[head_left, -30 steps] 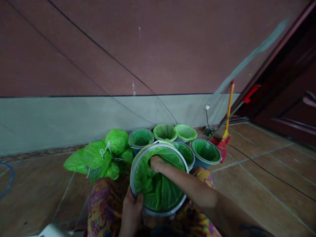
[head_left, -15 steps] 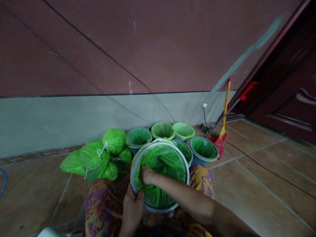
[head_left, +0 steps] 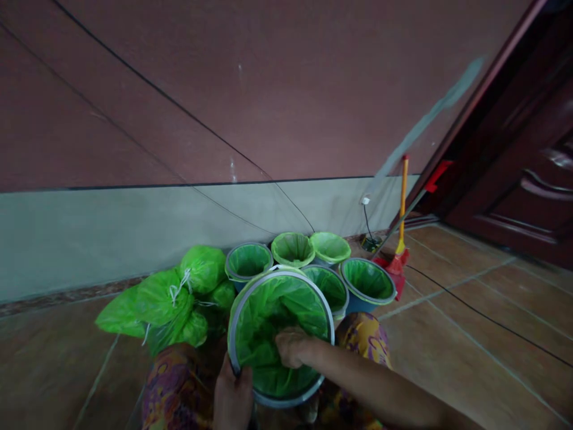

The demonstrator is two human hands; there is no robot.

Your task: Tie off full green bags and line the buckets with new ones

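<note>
A trash can (head_left: 236, 301) with a grey rim stands tilted toward me between my knees, lined with a green plastic bag (head_left: 293, 298). My left hand (head_left: 233, 394) grips the rim at its lower left, thumb over the edge. Inside the can, my right hand (head_left: 290, 346) is closed against the green liner. Its fingertips are hidden, so I cannot make out whether it pinches the plastic.
Several lined trash cans (head_left: 367, 279) stand by the wall. Tied green bags (head_left: 163, 295) lie at left. On the right are a yellow-handled broom (head_left: 403, 203), a red dustpan (head_left: 397, 280), a black cable (head_left: 483, 316) and a dark red door (head_left: 514, 179).
Inside the can, my right hand has moved from the left side toward the middle. My left hand keeps its grip on the rim. The camera view has shifted slightly.
</note>
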